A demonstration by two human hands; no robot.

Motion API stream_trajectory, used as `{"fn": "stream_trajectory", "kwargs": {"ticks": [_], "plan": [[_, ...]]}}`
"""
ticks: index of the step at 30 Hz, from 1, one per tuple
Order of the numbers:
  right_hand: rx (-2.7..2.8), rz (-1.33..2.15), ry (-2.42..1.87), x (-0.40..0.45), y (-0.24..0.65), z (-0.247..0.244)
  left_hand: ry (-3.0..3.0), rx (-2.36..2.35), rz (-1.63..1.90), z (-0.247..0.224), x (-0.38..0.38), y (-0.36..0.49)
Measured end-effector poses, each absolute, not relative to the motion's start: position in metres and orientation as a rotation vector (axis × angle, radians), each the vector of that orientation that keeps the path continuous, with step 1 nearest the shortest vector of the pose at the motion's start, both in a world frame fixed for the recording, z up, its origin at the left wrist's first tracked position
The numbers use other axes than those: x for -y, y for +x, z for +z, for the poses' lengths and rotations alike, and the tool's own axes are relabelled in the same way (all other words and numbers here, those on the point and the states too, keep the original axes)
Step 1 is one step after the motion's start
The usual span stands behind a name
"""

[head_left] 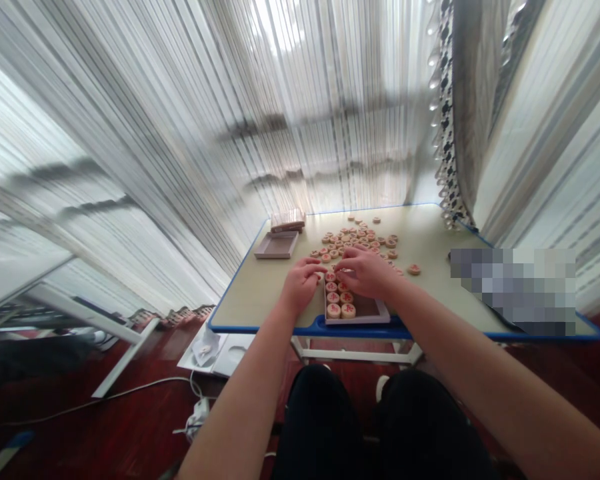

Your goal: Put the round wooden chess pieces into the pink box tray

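A shallow open box (383, 311) stands at the table's near edge, with two columns of round wooden Chinese chess pieces (333, 311) with red characters along its left side. The right part of the box shows its bare bottom. My right hand (364, 272) is over the box's far end, fingers bent and closed together at the top of the columns; a piece is partly hidden under its fingertips. My left hand (301, 283) lies by the box's far left corner, its fingers stretched toward the rim and slightly apart. Beyond both hands spreads a loose heap of pieces (363, 235).
A box lid or tray (276, 245) and a small packet (287, 220) lie at the table's far left. One loose piece (414, 269) sits to the right. A blurred-out object (513, 290) covers the right end. Curtains (330, 133) hang behind the table (245, 293).
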State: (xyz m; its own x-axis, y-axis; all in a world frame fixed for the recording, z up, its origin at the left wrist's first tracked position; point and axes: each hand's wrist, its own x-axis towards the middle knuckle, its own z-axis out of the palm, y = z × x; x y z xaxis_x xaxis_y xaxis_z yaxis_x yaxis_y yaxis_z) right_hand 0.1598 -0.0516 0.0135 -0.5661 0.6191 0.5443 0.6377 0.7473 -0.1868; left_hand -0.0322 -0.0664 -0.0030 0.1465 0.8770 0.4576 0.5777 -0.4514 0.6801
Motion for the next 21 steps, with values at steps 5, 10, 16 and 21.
{"fn": "stream_trajectory", "kwargs": {"ticks": [5, 10, 16, 21], "plan": [[2.310, -0.049, -1.067, 0.0502, 0.1653, 0.0151, 2.052, -1.352, 1.251, -0.0041, 0.0650, -0.0321], [2.335, -0.044, -1.083, 0.0491, 0.1662, 0.0144, 2.052, -1.371, 1.239, -0.0024, 0.0656, -0.0318], [2.327, -0.028, -1.077, 0.0478, 0.1652, 0.0127, 2.030, -1.364, 1.220, -0.0023, 0.0655, -0.0323], [2.319, 0.038, -1.065, 0.0472, 0.1647, 0.0120, 2.004, -1.355, 1.237, -0.0033, 0.0650, -0.0328]]}}
